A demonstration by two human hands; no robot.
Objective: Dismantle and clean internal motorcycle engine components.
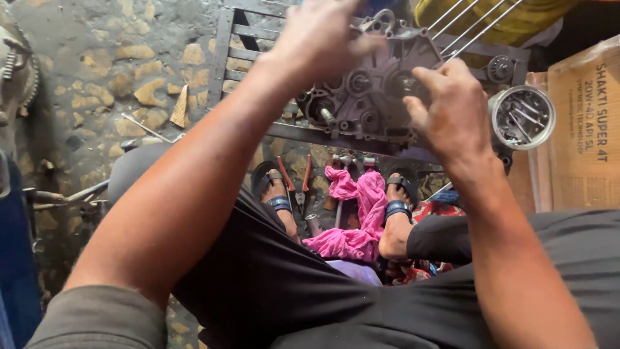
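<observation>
On a dark metal frame stand [226, 45] above the stone floor, the grey cast-metal engine casing [368, 84] is gripped at its upper edge by the left hand [320, 35], while the right hand [452, 106] rests loosely curled against its right side, beside a round metal tin of bolts [522, 116].

Two hands are up at the work — the left hand [321, 40] at twelve o'clock, the right hand [450, 106] at about one. One engine case [368, 90] lies under them on one metal stand [245, 39]. One round tin [522, 117] of small parts sits at two o'clock, with one cardboard box [584, 129] at three. Four thin steel rods [465, 19] slant past at one o'clock. Lower down — two sandalled feet [278, 194], one pink rag [355, 220] between them, one pair of red-handled pliers [296, 184].
</observation>
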